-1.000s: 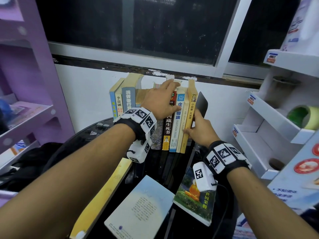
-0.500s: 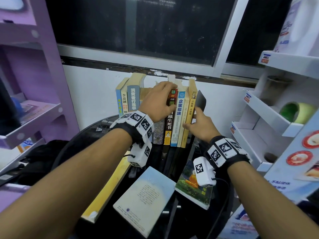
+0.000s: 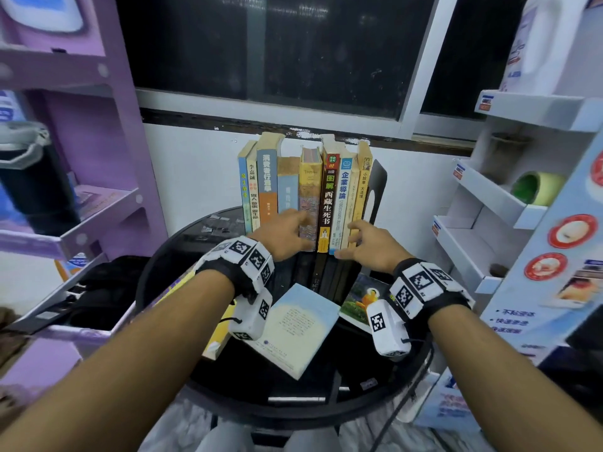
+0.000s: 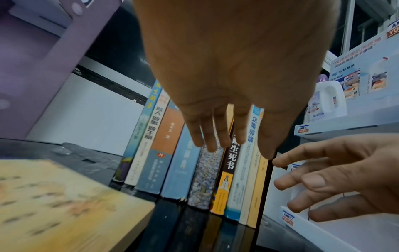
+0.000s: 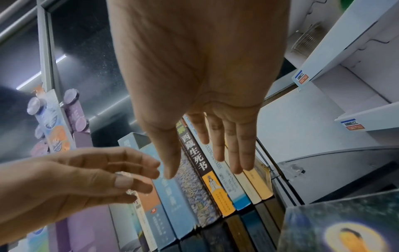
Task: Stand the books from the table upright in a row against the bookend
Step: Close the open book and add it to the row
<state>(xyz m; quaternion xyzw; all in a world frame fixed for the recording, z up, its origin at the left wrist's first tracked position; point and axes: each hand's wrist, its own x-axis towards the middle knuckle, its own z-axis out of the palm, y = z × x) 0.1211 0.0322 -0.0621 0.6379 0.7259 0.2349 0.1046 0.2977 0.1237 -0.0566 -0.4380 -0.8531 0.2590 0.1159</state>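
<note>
Several books stand upright in a row at the back of the round black table, their right end against a black bookend. My left hand is low in front of the mottled spine, fingers straight and relaxed. My right hand hovers by the yellow spines at the bookend end, fingers loosely spread. Neither hand holds anything. Whether the fingertips touch the spines is unclear. Lying flat nearer me are a pale blue book, a book with an orange figure and a yellow book.
A purple shelf unit stands close on the left. White display shelves with a green tape roll stand on the right. The white wall and a dark window are right behind the book row.
Both hands have dropped from the top of the row to the lower spines and opened. The left hand no longer rests on the book tops; the right has left the bookend side.
</note>
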